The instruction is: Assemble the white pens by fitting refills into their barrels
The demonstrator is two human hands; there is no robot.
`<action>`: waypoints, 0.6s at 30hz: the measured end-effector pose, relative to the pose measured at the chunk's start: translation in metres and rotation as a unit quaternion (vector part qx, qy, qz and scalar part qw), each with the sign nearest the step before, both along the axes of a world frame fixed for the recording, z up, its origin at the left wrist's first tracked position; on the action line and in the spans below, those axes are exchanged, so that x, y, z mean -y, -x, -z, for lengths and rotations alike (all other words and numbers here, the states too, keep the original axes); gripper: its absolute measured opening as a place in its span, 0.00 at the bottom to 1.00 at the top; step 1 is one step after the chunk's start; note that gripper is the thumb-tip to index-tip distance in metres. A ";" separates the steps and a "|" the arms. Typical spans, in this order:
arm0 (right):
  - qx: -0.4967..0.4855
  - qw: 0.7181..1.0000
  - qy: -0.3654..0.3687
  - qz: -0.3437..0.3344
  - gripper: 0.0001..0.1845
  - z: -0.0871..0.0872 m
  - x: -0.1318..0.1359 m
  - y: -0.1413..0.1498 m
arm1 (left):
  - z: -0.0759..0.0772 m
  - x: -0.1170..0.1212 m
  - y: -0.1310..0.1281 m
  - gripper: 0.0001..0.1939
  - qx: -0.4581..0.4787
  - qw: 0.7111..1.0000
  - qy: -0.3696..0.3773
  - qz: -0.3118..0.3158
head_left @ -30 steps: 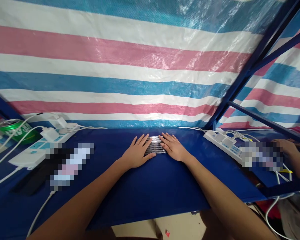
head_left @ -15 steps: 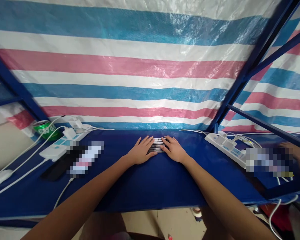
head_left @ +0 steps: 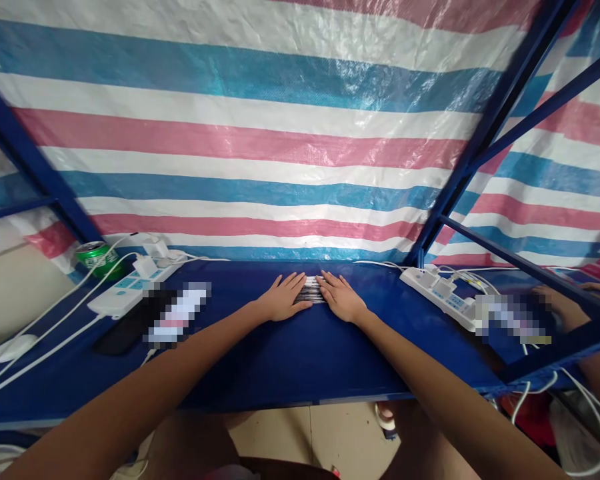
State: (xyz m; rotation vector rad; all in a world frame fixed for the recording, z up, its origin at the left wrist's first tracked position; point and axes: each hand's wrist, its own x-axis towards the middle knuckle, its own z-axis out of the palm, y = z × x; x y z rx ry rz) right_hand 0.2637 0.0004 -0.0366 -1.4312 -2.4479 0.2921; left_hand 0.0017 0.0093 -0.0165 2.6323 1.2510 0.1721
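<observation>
A bundle of thin, pen-like black-and-white sticks (head_left: 311, 291) lies crosswise on the blue table; their exact kind is too small to make out. My left hand (head_left: 283, 297) rests flat over the left end of the bundle, fingers stretched forward and thumb pointing inward. Over the right end lies my right hand (head_left: 343, 297), also flat with its fingers apart. Both palms face down, hiding the ends of the sticks. Only the middle of the bundle shows between my hands.
Left on the blue table (head_left: 300, 360) are a green can (head_left: 100, 260), a power strip (head_left: 125, 292), a dark phone (head_left: 117, 333) and a blurred lit screen (head_left: 179, 317). Another power strip (head_left: 440, 298) lies right, near another person's hand (head_left: 563, 307). Blue frame bars (head_left: 460, 180) and striped sheeting (head_left: 260, 153) enclose the table.
My view has shifted slightly, bringing more of the other person at the far right into sight. Both my hands stay flat on the sticks.
</observation>
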 end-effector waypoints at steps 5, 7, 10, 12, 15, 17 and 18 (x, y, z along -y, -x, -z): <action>0.021 1.000 0.009 -0.007 0.35 -0.004 0.001 -0.001 | -0.001 -0.004 -0.002 0.50 -0.003 1.000 0.004 0.001; 0.028 1.000 0.011 -0.007 0.34 -0.004 0.001 -0.001 | -0.001 -0.005 -0.002 0.51 0.000 1.000 0.008 0.004; 0.036 0.999 0.011 -0.004 0.34 -0.004 0.001 -0.001 | -0.001 -0.005 -0.002 0.51 -0.006 1.000 0.017 0.008; 0.040 0.999 0.011 -0.003 0.34 -0.003 0.000 -0.001 | -0.001 -0.004 -0.002 0.50 -0.018 1.000 0.022 0.004; 0.041 0.999 0.010 0.001 0.34 -0.002 0.000 -0.001 | 0.000 -0.002 -0.003 0.49 -0.024 0.999 0.023 0.001; 0.038 0.999 0.009 0.002 0.34 -0.001 0.000 0.000 | 0.001 -0.001 -0.003 0.49 -0.020 1.000 0.020 0.001; 0.036 0.999 0.009 0.003 0.33 -0.001 0.000 0.000 | 0.000 -0.001 -0.003 0.49 -0.019 1.000 0.019 0.001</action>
